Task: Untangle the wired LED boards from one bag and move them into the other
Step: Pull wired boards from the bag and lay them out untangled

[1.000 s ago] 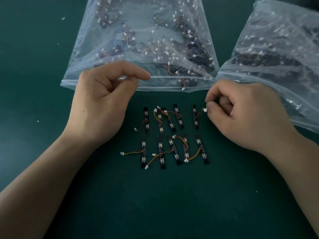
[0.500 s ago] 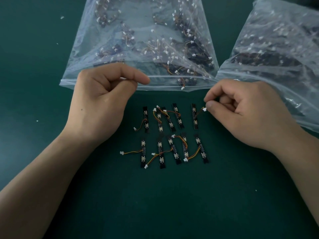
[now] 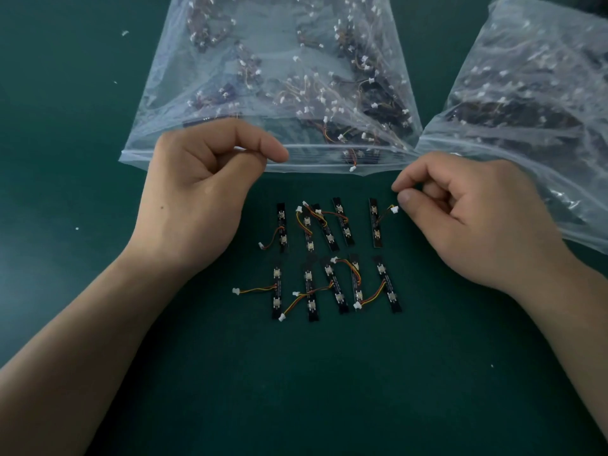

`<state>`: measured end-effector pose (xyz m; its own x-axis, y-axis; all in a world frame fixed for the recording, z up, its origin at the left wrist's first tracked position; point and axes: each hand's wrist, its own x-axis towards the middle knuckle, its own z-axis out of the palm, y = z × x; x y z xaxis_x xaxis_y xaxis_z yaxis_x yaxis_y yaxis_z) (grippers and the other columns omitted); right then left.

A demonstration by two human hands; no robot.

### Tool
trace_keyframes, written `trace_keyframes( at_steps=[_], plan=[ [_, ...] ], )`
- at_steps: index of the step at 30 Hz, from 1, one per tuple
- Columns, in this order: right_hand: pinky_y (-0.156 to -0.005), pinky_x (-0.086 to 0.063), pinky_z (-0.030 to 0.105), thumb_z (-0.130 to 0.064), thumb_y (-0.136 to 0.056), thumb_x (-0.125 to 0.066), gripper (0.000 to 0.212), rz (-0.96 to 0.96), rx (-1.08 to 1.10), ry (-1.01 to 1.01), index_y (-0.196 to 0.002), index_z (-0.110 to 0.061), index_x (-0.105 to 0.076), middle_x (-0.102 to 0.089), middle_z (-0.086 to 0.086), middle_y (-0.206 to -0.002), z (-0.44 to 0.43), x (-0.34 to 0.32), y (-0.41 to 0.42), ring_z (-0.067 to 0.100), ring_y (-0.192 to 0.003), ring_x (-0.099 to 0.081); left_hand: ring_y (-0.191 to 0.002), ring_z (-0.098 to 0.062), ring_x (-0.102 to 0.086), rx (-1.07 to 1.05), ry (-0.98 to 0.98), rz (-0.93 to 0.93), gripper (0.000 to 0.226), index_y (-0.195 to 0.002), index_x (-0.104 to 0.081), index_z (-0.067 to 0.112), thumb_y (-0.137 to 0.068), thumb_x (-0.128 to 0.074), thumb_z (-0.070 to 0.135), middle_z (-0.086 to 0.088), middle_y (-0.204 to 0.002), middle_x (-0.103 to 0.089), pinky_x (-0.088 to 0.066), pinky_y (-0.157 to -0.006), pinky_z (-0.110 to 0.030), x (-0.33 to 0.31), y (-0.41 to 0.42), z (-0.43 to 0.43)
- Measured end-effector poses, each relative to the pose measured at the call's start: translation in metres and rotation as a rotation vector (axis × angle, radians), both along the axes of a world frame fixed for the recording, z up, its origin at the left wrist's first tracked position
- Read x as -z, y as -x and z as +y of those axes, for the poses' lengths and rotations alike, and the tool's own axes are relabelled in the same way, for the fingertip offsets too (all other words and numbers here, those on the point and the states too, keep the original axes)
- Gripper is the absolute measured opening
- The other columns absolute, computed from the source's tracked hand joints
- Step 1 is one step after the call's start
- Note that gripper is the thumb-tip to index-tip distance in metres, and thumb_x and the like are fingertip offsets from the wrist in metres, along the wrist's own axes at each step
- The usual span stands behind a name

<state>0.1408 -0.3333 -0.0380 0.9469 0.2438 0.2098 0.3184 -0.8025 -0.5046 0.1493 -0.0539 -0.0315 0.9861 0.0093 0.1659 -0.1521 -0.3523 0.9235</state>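
Ten black wired LED strip boards (image 3: 311, 292) sit in two rows mid-frame on dark green worktop (image 3: 329, 390), just below clear plastic zip bag (image 3: 263, 77). Second clear bag (image 3: 526, 93) upper right. Left hand (image 3: 197, 192) grip pinches the zip bag's lower edge. Right hand (image 3: 477, 218) curled, thumb touching white connector (image 3: 393, 209); can't tell if pinched.

10 wired led bds (image 3: 311, 291), 2 rows

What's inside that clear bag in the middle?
Through the middle bag: a jumble of LED boards with orange wires and white plugs. The left hand covers part of its lower edge; boards deeper in the pile are hidden.
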Motion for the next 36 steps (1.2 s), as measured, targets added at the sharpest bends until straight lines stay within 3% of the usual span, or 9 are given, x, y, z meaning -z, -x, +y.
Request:
trace_keyframes(
  at_steps=[13, 36],
  plan=[
    [-0.058, -0.047, 0.025, -0.037, -0.093, -0.06, 0.01, -0.013, 0.004, 0.023, -0.099, -0.037, -0.069, -0.061, -0.012, -0.061, 0.0005, -0.0003, 0.0012, 0.01, -0.067, -0.06, -0.043, -0.007, -0.024, -0.003, -0.04, -0.009, 0.028, -0.087, -0.078, 0.028, -0.095, -0.059, 0.009, 0.009, -0.046, -0.036, -0.018, -0.042, -0.019, -0.0006, 0.0017, -0.0015],
    [-0.058, -0.05, 0.03, -0.037, -0.093, -0.059, 0.011, -0.023, 0.012, 0.027, -0.099, -0.036, -0.069, -0.059, -0.011, -0.059, 0.0015, -0.0007, 0.002, 0.01, -0.064, -0.059, -0.043, -0.007, -0.025, 0.005, -0.089, -0.039, 0.029, -0.087, -0.078, 0.03, -0.095, -0.059, 0.009, 0.008, -0.046, -0.037, -0.02, -0.042, -0.016, 0.0006, 0.0025, -0.0019]
  ],
)
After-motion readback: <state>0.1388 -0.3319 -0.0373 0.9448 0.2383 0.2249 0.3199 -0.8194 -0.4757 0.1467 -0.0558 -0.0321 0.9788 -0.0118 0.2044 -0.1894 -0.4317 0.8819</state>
